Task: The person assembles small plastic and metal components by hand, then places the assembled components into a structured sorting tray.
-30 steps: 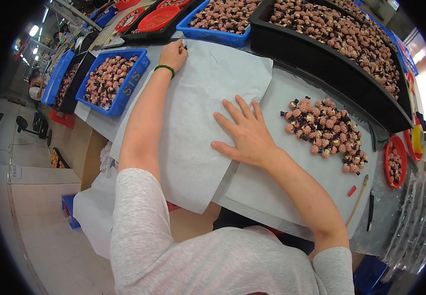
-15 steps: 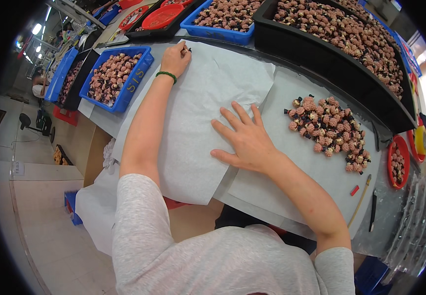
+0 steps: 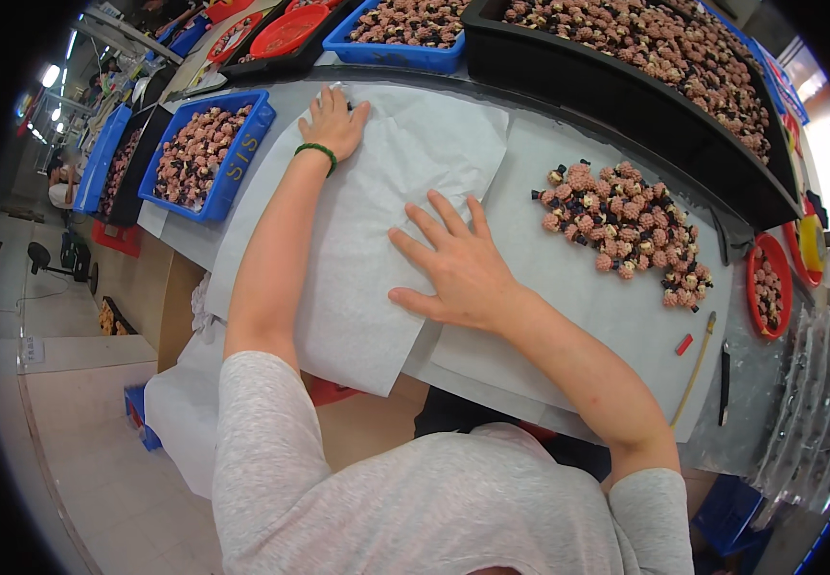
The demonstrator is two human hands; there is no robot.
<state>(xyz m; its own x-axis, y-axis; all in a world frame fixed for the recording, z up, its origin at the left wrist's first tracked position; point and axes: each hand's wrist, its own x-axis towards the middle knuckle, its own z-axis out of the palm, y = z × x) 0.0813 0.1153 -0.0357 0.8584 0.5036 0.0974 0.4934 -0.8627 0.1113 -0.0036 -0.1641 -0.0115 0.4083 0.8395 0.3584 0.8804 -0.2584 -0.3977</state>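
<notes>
A factory-style workshop
Blue bins (image 3: 230, 184) and a black bin (image 3: 616, 101) of pink pieces (image 3: 669, 65) line the tabletop (image 3: 755, 383); strip lights (image 3: 51, 76) glow beyond.

Left hand (image 3: 334, 128) lies palm-down, farther forward than splayed right hand (image 3: 463, 273).

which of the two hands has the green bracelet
The left hand, farther from the loose pile of pink pieces: a green bracelet circles its wrist, while the wrist of the right hand is bare.
</notes>
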